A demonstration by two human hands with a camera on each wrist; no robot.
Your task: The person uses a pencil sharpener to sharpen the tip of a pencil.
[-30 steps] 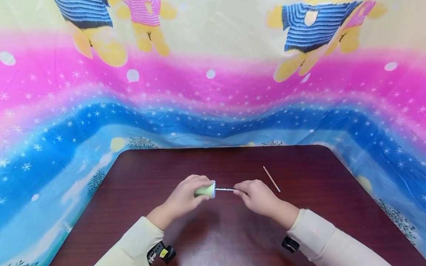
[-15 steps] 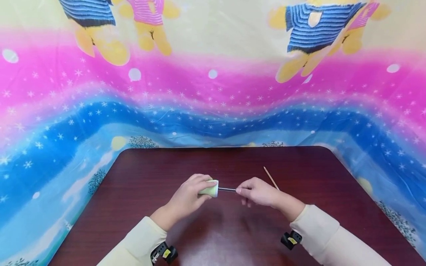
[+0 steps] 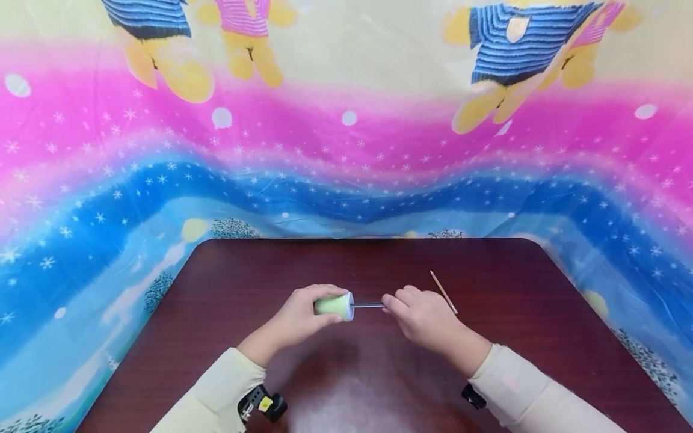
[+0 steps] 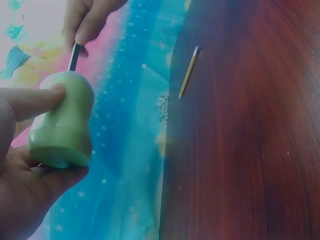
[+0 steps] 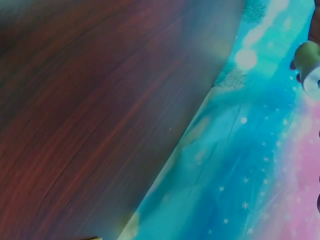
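My left hand (image 3: 292,316) grips a light green, waisted pencil sharpener (image 3: 331,305), held on its side above the table with its pale end facing right. A dark, striped pencil (image 3: 368,305) sticks into the hole in that end. My right hand (image 3: 430,316) pinches the pencil's other end, most of which its fingers hide. In the left wrist view, the thumb lies along the side of the sharpener (image 4: 62,117) and the dark pencil (image 4: 74,57) enters it from above. Only part of the sharpener (image 5: 306,60) shows at the right wrist view's edge.
A natural-wood pencil (image 3: 444,292) lies on the dark red-brown table (image 3: 243,270), just beyond my right hand. A patterned cloth (image 3: 346,156) hangs behind the table and along its sides. Each wrist carries a small black camera (image 3: 265,404).
My right hand turned one way, then back, about the pencil, its fingers now curled in again. Sharpener and left hand shifted and tilted slightly. The pencil on the table stayed put.
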